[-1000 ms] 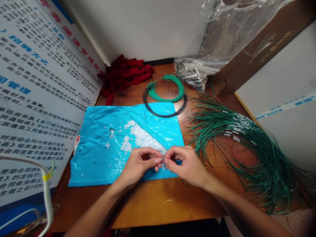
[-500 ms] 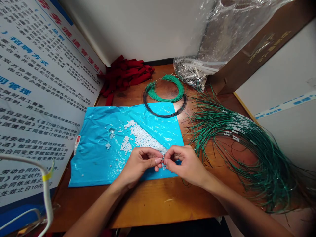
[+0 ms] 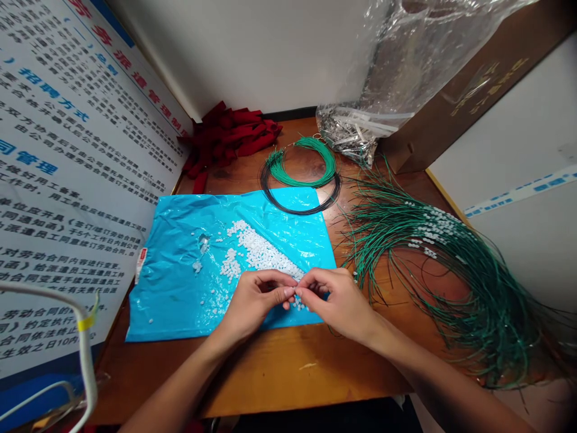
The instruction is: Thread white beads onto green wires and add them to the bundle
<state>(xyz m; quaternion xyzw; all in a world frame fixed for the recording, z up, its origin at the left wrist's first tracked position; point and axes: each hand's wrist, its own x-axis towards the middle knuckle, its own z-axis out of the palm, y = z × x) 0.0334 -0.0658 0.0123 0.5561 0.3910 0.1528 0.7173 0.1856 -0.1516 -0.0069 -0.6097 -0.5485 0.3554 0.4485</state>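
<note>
My left hand [image 3: 256,302] is closed in a pinch over a pile of small white beads [image 3: 261,249]. My right hand [image 3: 336,297] pinches too, its thumb and forefinger meeting the left fingertips. A thin dark wire [image 3: 336,332] trails out below the right hand. Whatever sits between the touching fingertips is hidden and very small. The beads lie on a flat blue plastic bag [image 3: 180,300], mostly in one pile, with loose ones scattered to its left. To the right spreads a big bundle of green wires [image 3: 487,300] with white beads [image 3: 435,222] on them.
Behind the bag lie a coil of green wires [image 3: 315,174] and a black coil [image 3: 288,209]. Red cloth strips [image 3: 234,135] are heaped at the back left. A clear bag of metal pieces [image 3: 349,132] leans by a brown box [image 3: 455,102]. A white cable [image 3: 88,361] curves at lower left.
My right fingertips have shifted slightly left and now press against the left ones, closing the small gap between them. Everything else stays where it was.
</note>
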